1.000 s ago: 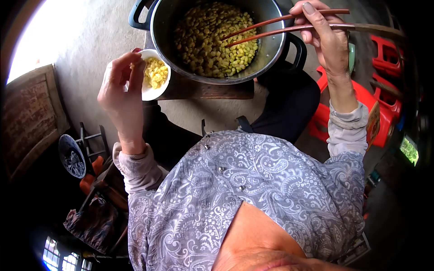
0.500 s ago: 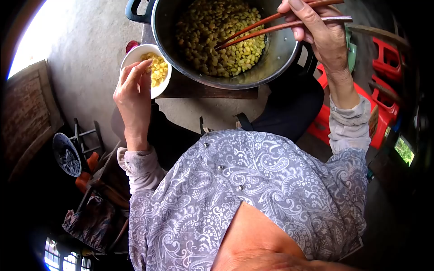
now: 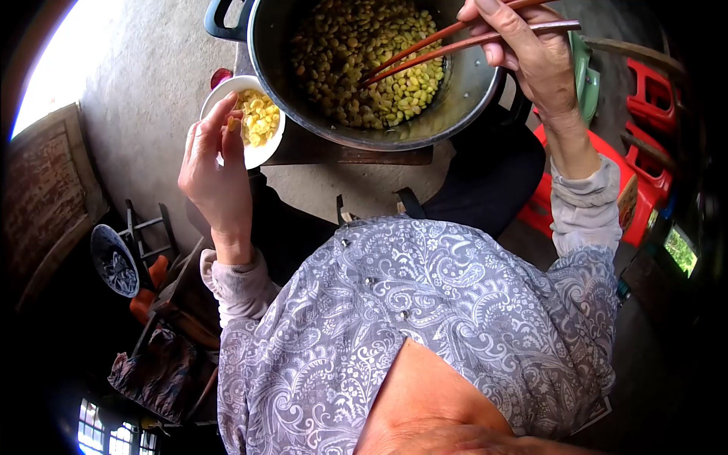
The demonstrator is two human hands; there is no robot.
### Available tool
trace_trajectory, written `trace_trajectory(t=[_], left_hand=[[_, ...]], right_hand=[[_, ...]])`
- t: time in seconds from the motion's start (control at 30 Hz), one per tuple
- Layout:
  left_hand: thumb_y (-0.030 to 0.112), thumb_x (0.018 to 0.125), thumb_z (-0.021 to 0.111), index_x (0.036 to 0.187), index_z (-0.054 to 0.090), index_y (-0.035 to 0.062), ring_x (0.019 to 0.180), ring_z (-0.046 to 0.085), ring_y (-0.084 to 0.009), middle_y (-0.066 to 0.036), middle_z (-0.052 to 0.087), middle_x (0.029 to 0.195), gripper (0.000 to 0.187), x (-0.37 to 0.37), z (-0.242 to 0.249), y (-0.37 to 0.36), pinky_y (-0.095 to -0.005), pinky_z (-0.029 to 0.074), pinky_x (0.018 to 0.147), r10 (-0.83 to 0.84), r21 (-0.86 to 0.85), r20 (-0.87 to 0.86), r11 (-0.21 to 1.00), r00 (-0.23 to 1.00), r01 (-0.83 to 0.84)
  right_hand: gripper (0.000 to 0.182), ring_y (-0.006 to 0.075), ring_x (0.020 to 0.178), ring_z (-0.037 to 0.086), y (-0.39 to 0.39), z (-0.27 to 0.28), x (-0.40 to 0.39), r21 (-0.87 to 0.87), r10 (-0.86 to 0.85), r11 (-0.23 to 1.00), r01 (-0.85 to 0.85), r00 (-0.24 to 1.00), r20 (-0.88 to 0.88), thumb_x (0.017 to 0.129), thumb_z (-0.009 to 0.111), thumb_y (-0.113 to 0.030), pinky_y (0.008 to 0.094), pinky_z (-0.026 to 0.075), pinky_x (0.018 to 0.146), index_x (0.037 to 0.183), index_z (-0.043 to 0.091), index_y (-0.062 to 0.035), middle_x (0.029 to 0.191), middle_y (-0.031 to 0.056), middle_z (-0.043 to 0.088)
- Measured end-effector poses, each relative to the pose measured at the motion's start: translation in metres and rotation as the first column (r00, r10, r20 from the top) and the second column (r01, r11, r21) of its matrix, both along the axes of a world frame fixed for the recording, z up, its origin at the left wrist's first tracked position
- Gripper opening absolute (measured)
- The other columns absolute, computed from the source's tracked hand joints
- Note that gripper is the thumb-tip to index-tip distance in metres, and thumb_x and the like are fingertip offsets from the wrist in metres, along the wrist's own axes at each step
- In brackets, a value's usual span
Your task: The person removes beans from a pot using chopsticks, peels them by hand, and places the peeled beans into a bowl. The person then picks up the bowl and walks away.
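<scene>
My right hand (image 3: 535,64) grips a pair of reddish-brown chopsticks (image 3: 455,47) whose tips rest among yellow-green beans (image 3: 356,45) in a deep metal pot (image 3: 474,95). Beside the pot's left edge is a white bowl (image 3: 262,155) with brighter yellow beans (image 3: 259,121) in it. Over the bowl's left side, my left hand (image 3: 214,171) is closed in a pinch. A small yellow bean (image 3: 231,123) shows at its fingertips. Part of the bowl is hidden behind these fingers.
The pot stands on a low wooden bench (image 3: 349,155) before my knees. Red plastic stools (image 3: 650,91) are at the right, near a green plastic item (image 3: 582,80). A dark basin (image 3: 114,260) and wooden furniture (image 3: 186,311) sit at the lower left. A small red object (image 3: 221,77) lies behind the bowl.
My left hand has shifted slightly left and turned, so the bean at its fingertips now shows. The chopsticks have stayed nearly in place in the pot.
</scene>
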State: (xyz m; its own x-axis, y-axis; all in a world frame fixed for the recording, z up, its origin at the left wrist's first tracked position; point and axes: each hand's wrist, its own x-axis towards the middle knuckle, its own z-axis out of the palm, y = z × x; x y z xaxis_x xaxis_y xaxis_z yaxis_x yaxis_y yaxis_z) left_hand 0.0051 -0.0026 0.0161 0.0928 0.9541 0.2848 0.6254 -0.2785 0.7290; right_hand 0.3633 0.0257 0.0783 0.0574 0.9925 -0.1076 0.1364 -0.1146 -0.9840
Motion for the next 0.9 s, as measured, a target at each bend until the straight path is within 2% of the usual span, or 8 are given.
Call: trace_trajectory(t=[0.07, 0.17, 0.27, 0.43, 0.73, 0.77, 0.87, 0.9], left_hand=[[-0.005, 0.098, 0.065, 0.128, 0.071, 0.0052, 0.102, 0.070, -0.0166, -0.009, 0.073, 0.119, 0.033, 0.003, 0.008, -0.002, -0.0304, 0.058, 0.085, -0.012, -0.022, 0.010, 1.000, 1.000, 0.012], [-0.007, 0.098, 0.064, 0.128, 0.070, 0.0035, 0.104, 0.070, -0.0169, -0.010, 0.072, 0.120, 0.032, 0.008, 0.015, -0.006, -0.0300, 0.057, 0.089, -0.016, -0.060, 0.040, 0.998, 0.999, 0.019], [-0.008, 0.097, 0.063, 0.128, 0.070, 0.0025, 0.104, 0.070, -0.0172, -0.011, 0.072, 0.121, 0.033, 0.011, 0.017, -0.008, -0.0300, 0.057, 0.090, -0.022, -0.071, 0.025, 0.997, 0.999, 0.024], [-0.007, 0.097, 0.064, 0.127, 0.070, 0.0019, 0.104, 0.070, -0.0183, -0.012, 0.072, 0.120, 0.031, 0.009, 0.015, -0.007, -0.0308, 0.057, 0.091, -0.029, -0.046, -0.002, 0.999, 1.000, 0.029], [-0.005, 0.097, 0.066, 0.127, 0.070, 0.0016, 0.103, 0.071, -0.0180, -0.011, 0.073, 0.115, 0.031, 0.015, 0.021, -0.006, -0.0304, 0.057, 0.090, -0.043, -0.045, 0.058, 0.998, 0.997, 0.046], [-0.005, 0.097, 0.066, 0.127, 0.070, 0.0015, 0.103, 0.071, -0.0178, -0.010, 0.073, 0.113, 0.031, 0.017, 0.023, -0.006, -0.0300, 0.057, 0.090, -0.067, -0.052, 0.072, 0.996, 0.995, 0.071], [-0.007, 0.092, 0.070, 0.125, 0.072, 0.0041, 0.096, 0.071, -0.0148, -0.008, 0.073, 0.106, 0.035, 0.027, 0.031, -0.002, -0.0273, 0.058, 0.081, -0.169, -0.013, 0.079, 0.985, 0.982, 0.170], [-0.007, 0.090, 0.072, 0.124, 0.073, 0.0061, 0.091, 0.072, -0.0140, -0.007, 0.073, 0.105, 0.036, 0.034, 0.036, 0.001, -0.0273, 0.059, 0.077, -0.212, 0.019, 0.074, 0.977, 0.974, 0.212]], right_hand=[[0.019, 0.0046, 0.054, 0.058, -0.002, 0.003, 0.002, -0.026, -0.037, 0.999, 0.037, 0.999, 0.003, 0.103, 0.062, -0.018, 0.0172, 0.043, 0.047, 0.095, 0.072, -0.0032, 0.073, 0.0028, 0.069], [0.018, 0.0052, 0.054, 0.059, -0.002, 0.003, -0.001, -0.024, 0.028, 0.999, -0.029, 0.999, -0.041, 0.103, 0.063, -0.018, 0.0183, 0.044, 0.048, 0.096, 0.072, -0.0032, 0.073, 0.0027, 0.069], [0.018, 0.0063, 0.054, 0.059, 0.002, 0.008, -0.008, -0.009, 0.177, 0.984, -0.177, 0.983, 0.059, 0.102, 0.064, -0.018, 0.0194, 0.045, 0.048, 0.099, 0.072, -0.0023, 0.072, 0.0027, 0.068], [0.013, 0.0080, 0.059, 0.062, 0.007, 0.000, -0.020, 0.022, 0.287, 0.958, -0.287, 0.958, 0.004, 0.101, 0.065, -0.010, 0.0225, 0.051, 0.055, 0.098, 0.072, 0.0006, 0.077, 0.0044, 0.070], [0.018, 0.0070, 0.054, 0.060, 0.006, -0.004, -0.005, 0.072, 0.125, 0.989, -0.126, 0.992, 0.011, 0.102, 0.063, -0.015, 0.0200, 0.045, 0.047, 0.094, 0.073, -0.0011, 0.075, 0.0047, 0.070], [0.020, 0.0061, 0.051, 0.057, 0.005, -0.002, -0.005, 0.052, 0.067, 0.996, -0.066, 0.997, -0.026, 0.102, 0.063, -0.017, 0.0185, 0.041, 0.044, 0.094, 0.073, -0.0021, 0.073, 0.0045, 0.070], [0.020, 0.0062, 0.050, 0.057, -0.003, 0.027, -0.010, 0.008, -0.106, 0.994, 0.107, 0.993, -0.058, 0.102, 0.063, -0.018, 0.0182, 0.039, 0.043, 0.093, 0.072, -0.0024, 0.072, 0.0045, 0.070], [0.020, 0.0063, 0.050, 0.057, 0.000, 0.011, 0.007, 0.016, -0.081, 0.996, 0.086, 0.976, -0.202, 0.102, 0.064, -0.019, 0.0188, 0.039, 0.043, 0.093, 0.071, -0.0023, 0.071, 0.0043, 0.068]])
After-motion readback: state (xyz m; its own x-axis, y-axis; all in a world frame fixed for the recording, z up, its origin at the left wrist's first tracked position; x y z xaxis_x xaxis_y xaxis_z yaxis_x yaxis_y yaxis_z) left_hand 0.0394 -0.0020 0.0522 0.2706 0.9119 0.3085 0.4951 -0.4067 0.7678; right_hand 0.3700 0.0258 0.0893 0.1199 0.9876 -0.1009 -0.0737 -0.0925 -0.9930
